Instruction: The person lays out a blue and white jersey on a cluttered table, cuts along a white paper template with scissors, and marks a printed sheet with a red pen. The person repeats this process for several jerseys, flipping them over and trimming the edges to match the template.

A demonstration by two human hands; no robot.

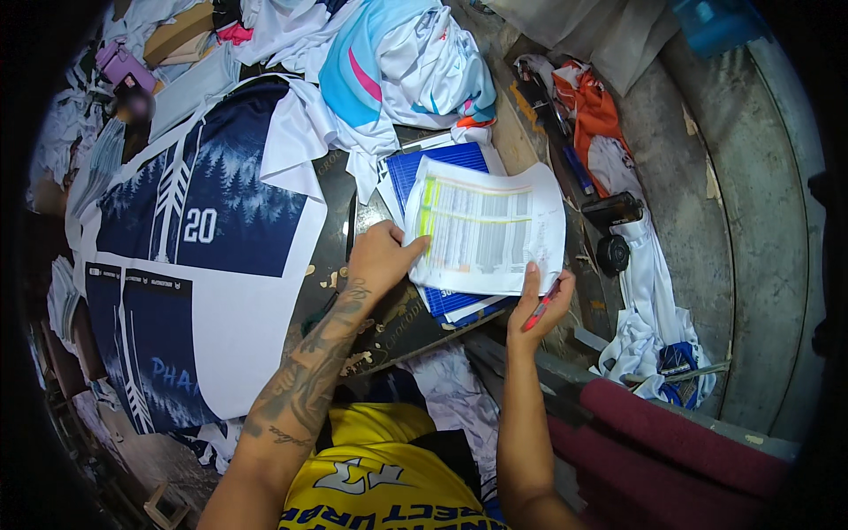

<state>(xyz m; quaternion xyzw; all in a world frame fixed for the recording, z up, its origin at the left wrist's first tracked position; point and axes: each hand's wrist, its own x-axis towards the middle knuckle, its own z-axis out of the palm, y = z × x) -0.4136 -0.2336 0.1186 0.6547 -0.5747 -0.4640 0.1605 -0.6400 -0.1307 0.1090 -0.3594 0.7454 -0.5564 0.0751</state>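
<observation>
Left grip pinching printed sheet at left edge, right grip at lower corner, holding red pen

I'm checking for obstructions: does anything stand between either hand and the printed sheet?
Nothing visible does. The left hand holds the left edge of the printed sheet, and the right hand, holding a red pen, meets its lower-right edge.

Navy tree-print fabric at left, heaped white cloth beyond, purple bag upper left, orange cloth at right, maroon cushion lower right
</observation>
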